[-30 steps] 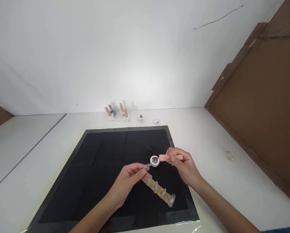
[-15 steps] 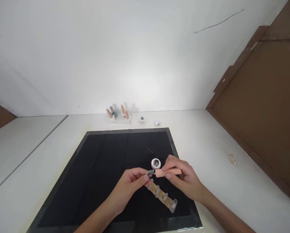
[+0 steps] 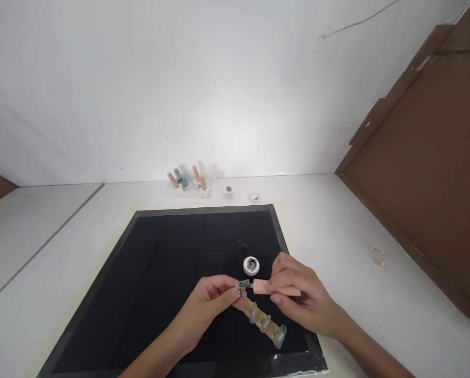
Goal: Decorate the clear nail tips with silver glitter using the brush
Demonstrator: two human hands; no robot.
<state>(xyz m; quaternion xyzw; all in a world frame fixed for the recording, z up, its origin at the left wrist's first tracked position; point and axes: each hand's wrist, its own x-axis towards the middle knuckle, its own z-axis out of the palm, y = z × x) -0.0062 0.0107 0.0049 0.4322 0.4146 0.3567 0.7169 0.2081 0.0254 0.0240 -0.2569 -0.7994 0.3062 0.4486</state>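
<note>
Head view: nail strip (image 3: 263, 320) on black mat (image 3: 168, 273), long axis running from near-right up to far-left; left hand (image 3: 211, 304) pinched shut on its far-end nail; right hand (image 3: 298, 299) closed on peach brush handle (image 3: 276, 288), tip pointing left, seemingly touching that nail; glitter pot (image 3: 251, 265) just beyond.

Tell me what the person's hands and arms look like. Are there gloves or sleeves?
No gloves. The left hand and right hand are both bare, and so are the forearms, as far as the picture shows. No sleeves, rings, watch or bracelets can be seen. The fingernails look short and plain, though they are too small to be sure.
</note>
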